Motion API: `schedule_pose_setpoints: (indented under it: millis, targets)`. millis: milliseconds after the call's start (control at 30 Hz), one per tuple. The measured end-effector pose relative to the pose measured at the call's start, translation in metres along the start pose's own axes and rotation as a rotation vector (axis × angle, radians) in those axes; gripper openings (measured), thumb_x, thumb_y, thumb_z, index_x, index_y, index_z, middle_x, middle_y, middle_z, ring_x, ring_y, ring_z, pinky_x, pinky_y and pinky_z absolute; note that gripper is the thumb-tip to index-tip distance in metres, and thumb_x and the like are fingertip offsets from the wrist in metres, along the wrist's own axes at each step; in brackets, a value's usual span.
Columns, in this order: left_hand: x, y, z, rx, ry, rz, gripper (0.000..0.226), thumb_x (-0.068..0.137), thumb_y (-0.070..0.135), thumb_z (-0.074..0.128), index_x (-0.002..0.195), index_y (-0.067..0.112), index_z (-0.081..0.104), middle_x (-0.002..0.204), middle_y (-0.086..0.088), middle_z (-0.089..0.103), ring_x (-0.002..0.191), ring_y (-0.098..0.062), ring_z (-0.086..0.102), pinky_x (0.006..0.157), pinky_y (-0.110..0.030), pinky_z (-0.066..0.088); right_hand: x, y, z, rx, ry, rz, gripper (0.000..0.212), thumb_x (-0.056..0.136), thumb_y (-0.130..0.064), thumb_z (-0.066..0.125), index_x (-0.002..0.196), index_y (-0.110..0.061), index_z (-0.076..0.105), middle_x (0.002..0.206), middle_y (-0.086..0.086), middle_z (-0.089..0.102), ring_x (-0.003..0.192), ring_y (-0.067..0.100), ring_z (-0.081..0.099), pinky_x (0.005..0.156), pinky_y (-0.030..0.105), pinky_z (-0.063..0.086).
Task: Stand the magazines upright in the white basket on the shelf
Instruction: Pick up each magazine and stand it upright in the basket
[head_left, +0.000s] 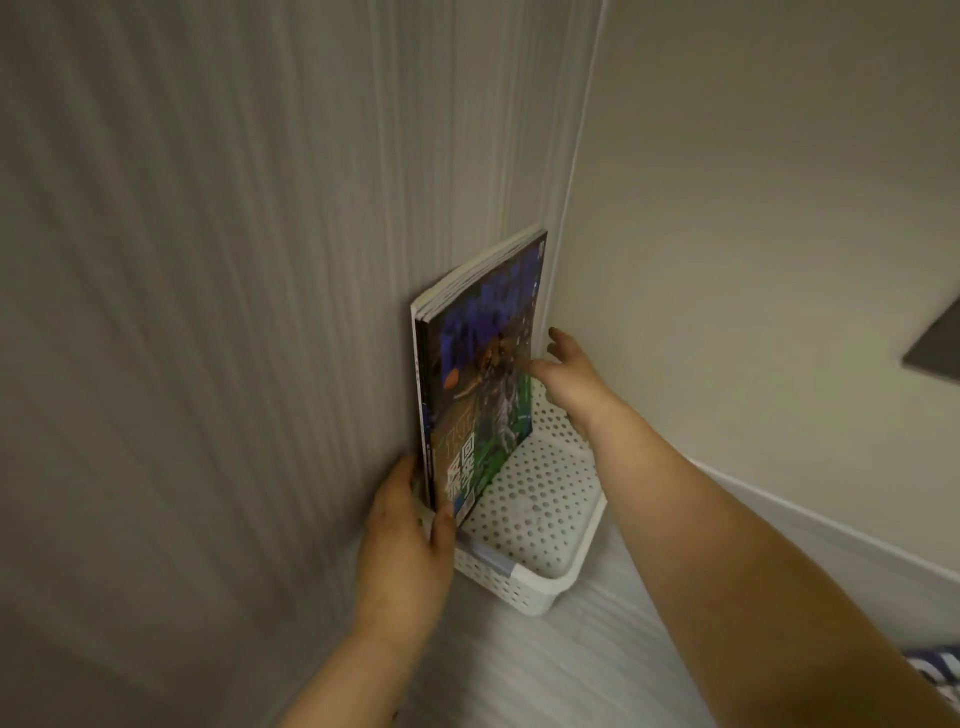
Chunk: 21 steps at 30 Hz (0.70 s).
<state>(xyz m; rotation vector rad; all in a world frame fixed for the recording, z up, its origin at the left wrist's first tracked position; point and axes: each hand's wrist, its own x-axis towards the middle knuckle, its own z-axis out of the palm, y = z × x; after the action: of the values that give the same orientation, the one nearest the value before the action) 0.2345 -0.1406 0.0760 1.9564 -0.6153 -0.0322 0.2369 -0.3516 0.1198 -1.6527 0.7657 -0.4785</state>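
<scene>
While the magazines (480, 374) stand on edge along the left side of the white basket (540, 592), against the wall (208, 260), the left hand (410, 525) pinches their near bottom corner and the right hand (566, 374), fingers spread, touches the cover; release only once the stack rests settled

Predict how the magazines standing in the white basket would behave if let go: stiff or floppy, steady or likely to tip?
Probably fairly stiff as a stack: the magazines stand straight, several thick. Likely to tip sideways: the basket is mostly bare beside them, and the left hand grips their lower edge while the right hand touches the cover.
</scene>
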Motion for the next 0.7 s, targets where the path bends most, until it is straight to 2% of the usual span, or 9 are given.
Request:
schedule_pose_setpoints:
  millis: [100, 267, 367, 500, 633, 700]
  targets:
    - [-0.016, 0.003, -0.011, 0.105, 0.034, 0.092, 0.043, 0.076, 0.0, 0.061, 0.118, 0.003, 0.051, 0.119, -0.017, 0.057, 0.109, -0.033, 0.053, 0.089, -0.03, 0.037, -0.027, -0.003, -0.014, -0.043, 0.037, -0.029, 0.064, 0.087, -0.014, 0.053, 0.142, -0.018, 0.021, 0.149, 0.011, 0.028, 0.131, 0.025, 0.037, 0.103, 0.032, 0.035]
    - [-0.048, 0.034, -0.011, 0.142, -0.043, 0.252, 0.031, 0.077, 0.0, 0.061, 0.107, 0.006, 0.06, 0.112, -0.012, 0.064, 0.106, -0.03, 0.055, 0.085, -0.028, 0.037, -0.082, 0.0, -0.046, -0.159, 0.104, -0.051, 0.054, 0.088, -0.007, 0.048, 0.138, -0.012, 0.03, 0.145, 0.012, 0.036, 0.126, 0.027, 0.042, 0.089, 0.023, 0.035]
    - [-0.074, 0.059, 0.002, 0.105, -0.111, 0.354, 0.024, 0.075, -0.003, 0.062, 0.097, 0.007, 0.065, 0.102, -0.011, 0.068, 0.094, -0.023, 0.058, 0.077, -0.024, 0.041, -0.122, 0.01, -0.076, -0.205, 0.162, -0.064, 0.048, 0.087, -0.003, 0.048, 0.133, -0.009, 0.038, 0.139, 0.013, 0.043, 0.124, 0.026, 0.044, 0.09, 0.023, 0.036]
    - [-0.125, 0.083, 0.032, 0.055, -0.262, 0.444, 0.017, 0.075, -0.001, 0.063, 0.088, 0.009, 0.069, 0.091, -0.01, 0.071, 0.084, -0.014, 0.06, 0.072, -0.021, 0.042, -0.193, 0.047, -0.135, -0.362, 0.242, -0.042, 0.041, 0.087, -0.006, 0.049, 0.128, -0.011, 0.045, 0.135, 0.01, 0.047, 0.122, 0.025, 0.046, 0.095, 0.026, 0.037]
    - [-0.195, 0.096, 0.079, 0.039, -0.461, 0.523, 0.018, 0.065, 0.011, 0.056, 0.073, 0.012, 0.072, 0.073, -0.008, 0.074, 0.087, -0.011, 0.051, 0.071, -0.019, 0.04, -0.281, 0.103, -0.209, -0.506, 0.341, 0.066, 0.037, 0.087, -0.007, 0.049, 0.124, -0.01, 0.05, 0.132, 0.01, 0.05, 0.119, 0.028, 0.05, 0.099, 0.029, 0.035]
    - [-0.23, 0.101, 0.103, 0.071, -0.594, 0.512, 0.021, 0.069, 0.005, 0.056, 0.078, 0.015, 0.072, 0.081, -0.007, 0.074, 0.087, -0.009, 0.053, 0.073, -0.017, 0.04, -0.326, 0.13, -0.248, -0.671, 0.392, 0.153, 0.036, 0.088, -0.014, 0.05, 0.123, -0.009, 0.051, 0.131, 0.012, 0.052, 0.122, 0.027, 0.047, 0.103, 0.029, 0.03]
